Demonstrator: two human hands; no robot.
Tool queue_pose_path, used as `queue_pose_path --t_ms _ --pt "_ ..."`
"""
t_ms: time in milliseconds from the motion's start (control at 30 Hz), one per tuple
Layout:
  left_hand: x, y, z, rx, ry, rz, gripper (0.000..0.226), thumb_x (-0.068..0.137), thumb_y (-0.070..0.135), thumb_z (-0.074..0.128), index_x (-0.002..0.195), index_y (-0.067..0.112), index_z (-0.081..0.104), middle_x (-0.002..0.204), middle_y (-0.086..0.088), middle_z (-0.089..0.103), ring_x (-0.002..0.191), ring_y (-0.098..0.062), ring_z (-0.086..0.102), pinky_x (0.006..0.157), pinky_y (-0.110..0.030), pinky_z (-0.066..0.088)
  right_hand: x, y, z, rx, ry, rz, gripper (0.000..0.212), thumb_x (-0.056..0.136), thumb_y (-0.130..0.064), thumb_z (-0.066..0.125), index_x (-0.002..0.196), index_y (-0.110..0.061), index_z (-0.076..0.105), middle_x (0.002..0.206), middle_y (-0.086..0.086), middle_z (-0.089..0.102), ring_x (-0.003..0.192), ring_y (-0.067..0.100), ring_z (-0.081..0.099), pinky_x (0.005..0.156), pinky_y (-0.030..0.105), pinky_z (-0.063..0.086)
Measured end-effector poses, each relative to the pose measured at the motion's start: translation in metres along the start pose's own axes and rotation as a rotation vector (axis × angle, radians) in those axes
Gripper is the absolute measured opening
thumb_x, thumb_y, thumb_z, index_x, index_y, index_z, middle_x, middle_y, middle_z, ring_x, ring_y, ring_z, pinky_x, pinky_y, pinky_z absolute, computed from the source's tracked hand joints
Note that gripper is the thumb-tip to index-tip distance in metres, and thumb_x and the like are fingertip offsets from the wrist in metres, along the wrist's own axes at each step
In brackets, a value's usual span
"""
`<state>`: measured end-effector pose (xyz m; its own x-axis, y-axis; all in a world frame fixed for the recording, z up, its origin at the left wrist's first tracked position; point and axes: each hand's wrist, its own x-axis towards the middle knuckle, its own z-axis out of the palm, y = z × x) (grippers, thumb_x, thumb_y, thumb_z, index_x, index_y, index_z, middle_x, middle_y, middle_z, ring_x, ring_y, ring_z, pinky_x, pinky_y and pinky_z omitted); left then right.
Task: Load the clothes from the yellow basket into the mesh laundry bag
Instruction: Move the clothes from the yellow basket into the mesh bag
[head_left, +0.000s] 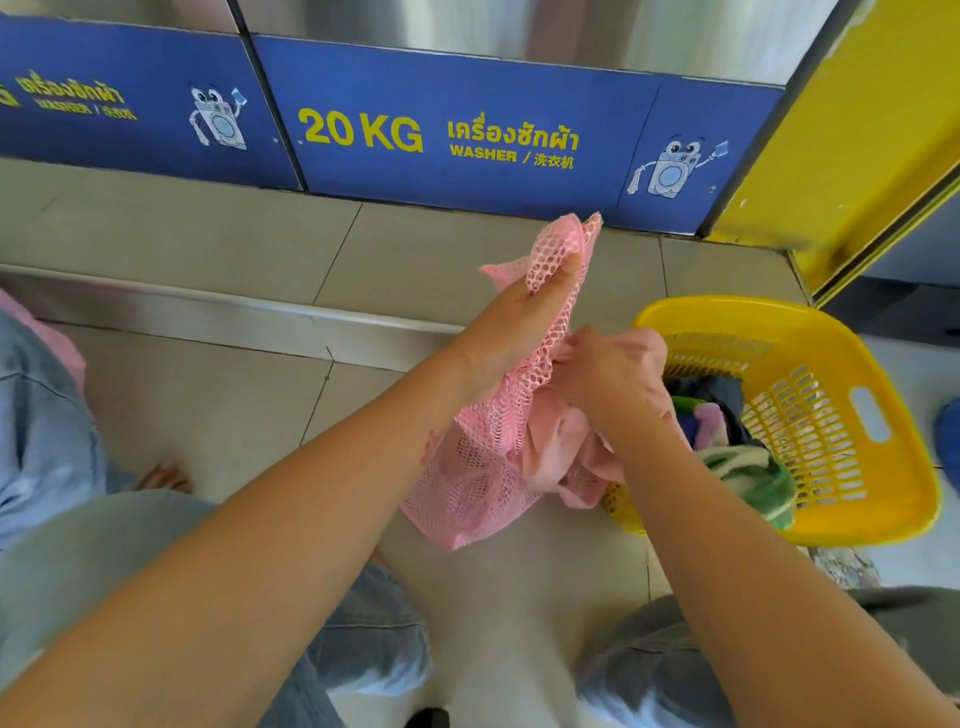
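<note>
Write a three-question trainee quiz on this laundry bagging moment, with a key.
1. True or false: the left hand holds up the rim of the pink mesh bag.
2. Multiple choice: the right hand grips A) a pink garment at the bag's mouth, B) the yellow basket's handle, C) nothing.
3. Fill in: the yellow basket stands on the floor to the person's ____ and still holds clothes.

Key:
1. True. Its fingers pinch the mesh near the top.
2. A
3. right
</note>
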<state>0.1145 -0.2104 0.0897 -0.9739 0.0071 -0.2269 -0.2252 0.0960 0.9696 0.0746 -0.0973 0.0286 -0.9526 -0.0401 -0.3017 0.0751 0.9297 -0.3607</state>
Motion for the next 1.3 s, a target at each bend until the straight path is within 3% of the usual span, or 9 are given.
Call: queue_pose_path --t_ms 133,233,333,467,600,800,1100,1200,1300 --pt "0.001 0.004 0.012 -0.04 0.025 -0.02 0.062 0.094 0.067 0.041 0.148 0.036 0.043 0.141 0.003 0.059 0.129 -0.02 0.056 0.112 -0.046 0.041 0.007 -0.008 -0.013 0.298 -0.079 -0.187 0.023 0.095 -0.016 0.045 0.117 -0.011 0.049 0.086 -0.001 0.054 0.072 0.011 0.05 0.07 0.026 0.036" --pt "0.0 0.004 0.003 -0.041 0.131 -0.019 0.055 0.1 0.059 0.04 0.148 0.032 0.044 0.137 0.011 0.057 0.125 -0.011 0.055 0.11 -0.036 0.042 0.005 0.004 -0.014 0.262 0.008 -0.214 0.044 0.091 -0.024 0.055 0.133 -0.018 0.047 0.12 0.004 0.062 0.103 0.021 0.059 0.079 0.026 0.038" --pt "0.0 -0.008 -0.016 -0.007 0.213 -0.073 0.059 0.099 0.061 0.039 0.146 0.026 0.047 0.139 0.003 0.06 0.129 -0.017 0.056 0.112 -0.039 0.042 0.002 0.034 -0.009 0.114 0.311 -0.126 0.078 0.079 -0.056 0.058 0.145 -0.026 0.027 0.15 0.008 0.035 0.134 0.034 0.036 0.104 0.047 0.033" --pt "-0.007 -0.022 -0.03 0.003 0.224 -0.138 0.066 0.1 0.061 0.034 0.153 0.022 0.036 0.154 -0.001 0.045 0.143 -0.023 0.04 0.117 -0.043 0.03 0.008 0.079 0.007 0.383 0.033 0.074 0.104 0.075 -0.049 0.07 0.151 -0.017 0.006 0.154 0.014 0.027 0.138 0.032 0.032 0.109 0.047 0.031" --pt "-0.01 -0.036 -0.04 -0.023 0.297 -0.141 0.073 0.094 0.07 0.037 0.151 0.024 0.04 0.152 -0.003 0.049 0.139 -0.026 0.046 0.115 -0.052 0.036 0.003 0.088 0.0 0.388 -0.056 0.085 0.062 0.087 -0.047 0.062 0.132 -0.01 0.041 0.122 0.013 0.057 0.101 0.026 0.055 0.083 0.033 0.04" --pt "-0.012 -0.032 -0.039 -0.009 0.31 -0.155 0.067 0.099 0.064 0.034 0.152 0.024 0.039 0.154 -0.004 0.046 0.142 -0.026 0.043 0.116 -0.048 0.034 -0.005 0.052 -0.03 -0.181 0.174 0.015 0.044 0.092 -0.034 0.049 0.125 -0.007 0.036 0.114 0.022 0.062 0.103 0.042 0.06 0.073 0.041 0.042" --pt "-0.011 -0.033 -0.047 0.017 0.318 -0.186 0.065 0.102 0.059 0.03 0.152 0.017 0.038 0.153 -0.005 0.046 0.142 -0.027 0.041 0.11 -0.037 0.035 -0.023 -0.039 -0.007 0.655 0.138 -0.21 0.032 0.093 -0.02 0.052 0.122 -0.022 0.038 0.081 0.004 0.057 0.072 0.025 0.058 0.067 0.042 0.049" --pt "-0.007 -0.033 -0.052 -0.014 0.307 -0.164 0.067 0.099 0.065 0.032 0.148 0.021 0.045 0.146 -0.005 0.054 0.133 -0.025 0.052 0.11 -0.037 0.04 -0.035 -0.032 0.054 0.461 0.103 -0.409 0.045 0.096 -0.022 0.047 0.138 -0.016 0.033 0.112 0.011 0.061 0.102 0.028 0.062 0.087 0.045 0.053" --pt "-0.004 -0.03 -0.054 -0.043 0.28 -0.138 0.068 0.097 0.067 0.033 0.149 0.024 0.042 0.145 -0.006 0.056 0.131 -0.025 0.055 0.111 -0.048 0.042 -0.032 -0.006 0.103 -0.067 -0.224 -0.448 0.052 0.096 -0.023 0.041 0.147 -0.02 0.027 0.146 0.008 0.043 0.128 0.03 0.047 0.104 0.046 0.044"
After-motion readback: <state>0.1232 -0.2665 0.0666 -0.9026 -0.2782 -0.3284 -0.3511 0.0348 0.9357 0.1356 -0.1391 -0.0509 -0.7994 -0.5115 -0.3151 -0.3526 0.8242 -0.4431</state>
